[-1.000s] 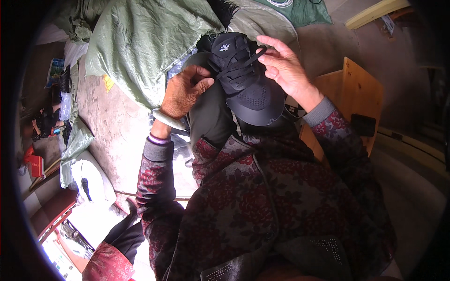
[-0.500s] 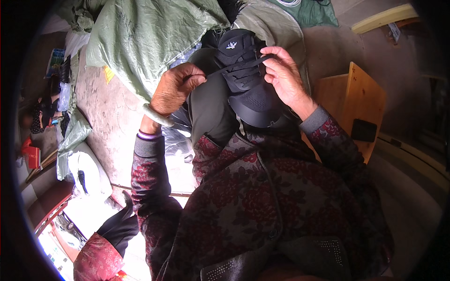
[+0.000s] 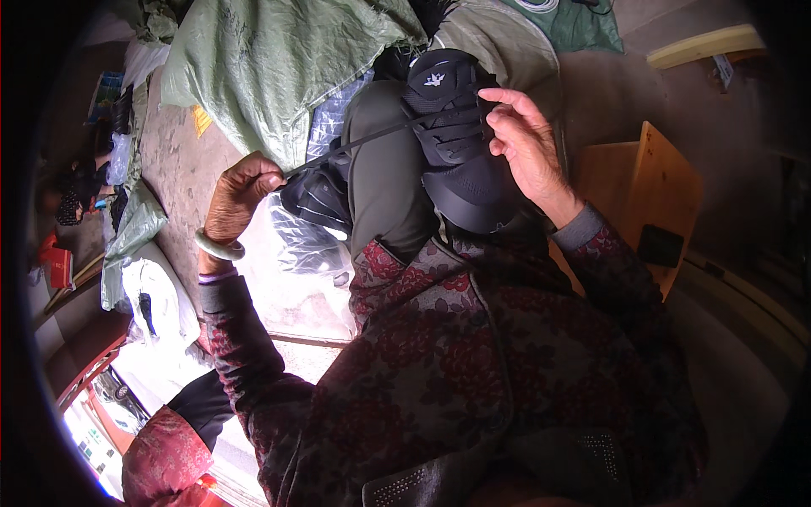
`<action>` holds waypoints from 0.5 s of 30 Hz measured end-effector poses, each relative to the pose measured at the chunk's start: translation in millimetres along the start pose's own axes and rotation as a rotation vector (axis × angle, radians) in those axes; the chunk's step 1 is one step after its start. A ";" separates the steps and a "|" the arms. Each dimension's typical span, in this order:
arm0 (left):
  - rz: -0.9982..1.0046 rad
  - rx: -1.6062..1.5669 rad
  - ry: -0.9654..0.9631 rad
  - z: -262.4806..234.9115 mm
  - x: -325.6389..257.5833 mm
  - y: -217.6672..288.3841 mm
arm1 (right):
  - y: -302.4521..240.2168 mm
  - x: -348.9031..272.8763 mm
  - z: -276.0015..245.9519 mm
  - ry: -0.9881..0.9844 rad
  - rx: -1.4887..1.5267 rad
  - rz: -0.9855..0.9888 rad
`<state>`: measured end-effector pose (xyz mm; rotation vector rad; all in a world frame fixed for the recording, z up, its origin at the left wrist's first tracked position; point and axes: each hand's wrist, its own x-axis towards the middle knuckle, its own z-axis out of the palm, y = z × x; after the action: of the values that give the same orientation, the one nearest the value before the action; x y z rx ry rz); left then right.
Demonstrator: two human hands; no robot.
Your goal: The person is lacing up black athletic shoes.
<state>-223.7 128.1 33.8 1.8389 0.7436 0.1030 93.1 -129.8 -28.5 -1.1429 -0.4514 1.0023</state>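
Note:
A black sneaker (image 3: 460, 182) with a small white emblem on its tongue lies on my lap, toe toward me. My left hand (image 3: 241, 198) pinches the end of a black shoelace (image 3: 355, 144), which runs taut from the shoe's lacing out to the left. My right hand (image 3: 524, 144) is at the right side of the shoe, palm up, its index finger stretched toward the upper eyelets and the other fingers loosely bent and apart. No lace shows in it. A second dark shoe-like item (image 3: 317, 198) lies in clear plastic left of my knee.
Pale green woven sacks (image 3: 279, 68) are heaped ahead of me. At right stands a wooden stool-like piece (image 3: 667, 190) with a dark slot. Clutter with a red box (image 3: 59, 266) lies at far left. Another person's red patterned clothing (image 3: 169, 456) shows at lower left.
My left hand has moved left and down toward me, drawing the lace out long. My right hand's fingers have loosened from the lace by the eyelets.

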 end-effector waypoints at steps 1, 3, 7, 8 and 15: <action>0.027 0.026 -0.041 0.2 -1.2 4.3 | -1.5 0.3 1.3 -0.001 -0.011 -0.006; 0.048 0.032 -0.062 -0.6 -0.5 16.1 | -6.5 1.6 -0.8 -0.020 0.012 0.005; 0.147 -0.026 -0.103 -1.4 0.1 37.8 | -23.7 6.0 -0.9 -0.094 -0.183 -0.069; 0.149 -0.050 -0.123 -1.1 1.4 45.2 | -28.8 8.4 0.8 -0.114 -0.346 -0.134; 0.184 -0.285 -0.116 10.2 5.5 84.4 | -62.5 29.5 29.5 -0.449 -0.981 -0.560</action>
<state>-178.0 105.2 102.0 1.6211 0.4527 0.2089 112.7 -93.3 34.3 -1.4991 -1.6508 0.5024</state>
